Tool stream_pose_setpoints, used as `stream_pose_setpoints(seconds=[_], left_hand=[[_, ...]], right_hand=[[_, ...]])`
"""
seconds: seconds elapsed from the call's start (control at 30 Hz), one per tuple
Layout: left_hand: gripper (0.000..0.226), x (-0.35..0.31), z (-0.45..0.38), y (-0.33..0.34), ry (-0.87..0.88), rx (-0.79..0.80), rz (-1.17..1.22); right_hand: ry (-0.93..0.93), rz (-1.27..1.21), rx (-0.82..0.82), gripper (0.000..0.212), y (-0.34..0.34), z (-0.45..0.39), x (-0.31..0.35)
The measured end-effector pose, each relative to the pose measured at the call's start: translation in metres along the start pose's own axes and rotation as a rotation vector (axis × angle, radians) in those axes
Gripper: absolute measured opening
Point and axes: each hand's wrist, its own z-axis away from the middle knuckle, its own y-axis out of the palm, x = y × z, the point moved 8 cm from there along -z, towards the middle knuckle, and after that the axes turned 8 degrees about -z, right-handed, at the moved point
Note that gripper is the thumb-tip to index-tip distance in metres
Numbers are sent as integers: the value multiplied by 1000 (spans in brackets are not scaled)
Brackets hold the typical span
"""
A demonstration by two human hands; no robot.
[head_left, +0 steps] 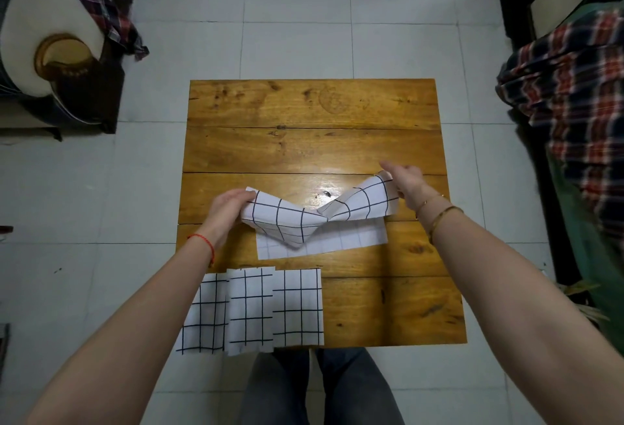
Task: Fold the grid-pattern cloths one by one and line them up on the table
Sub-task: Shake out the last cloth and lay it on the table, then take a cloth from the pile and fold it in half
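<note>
Cloth (304,222): lifted between both hands, sagging in the middle, near edge on the bench (314,144).
Left hand (225,210): pinching its left end.
Right hand (407,181): pinching its right end.
Folded cloths (251,311): three in a row, nearer than the hands.

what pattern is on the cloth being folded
White with a black grid on the cloth, clearest in the head view.

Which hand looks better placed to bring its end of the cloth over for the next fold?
Probably the right hand: it holds its end of the cloth lifted higher off the table, free to swing across. The left hand grips the other end lower, suited to anchoring.
</note>
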Motion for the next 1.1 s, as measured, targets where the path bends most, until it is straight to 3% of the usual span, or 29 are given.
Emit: stream_pose_setpoints(seconds=[0.1, 0.2, 0.3, 0.47, 0.57, 0.8, 1.1], left_hand=[[24, -2, -2, -3, 20, -3, -16], [27, 1, -5, -15, 34, -80, -13], [26, 3, -6, -24, 55, -153, -19], [30, -7, -22, -19, 124, -201, -17], [23, -10, -41, -13, 144, -181, -25], [52, -5, -91, -2, 159, -127, -17], [58, 10, -120, 8, 160, -91, -92]], right_hand=[[-21, -33, 9, 27, 8, -2, 4], [-52, -120, -128, 19, -1, -5, 1], [-99, -284, -251, 24, -12, -4, 0], [-211, -388, -159, 40, -3, -7, 8], [-225, -329, -53, 50, 8, -23, 10], [-267, -102, 16, 66, 20, -69, 3], [-333, 45, -67, 63, 29, -97, -3]])
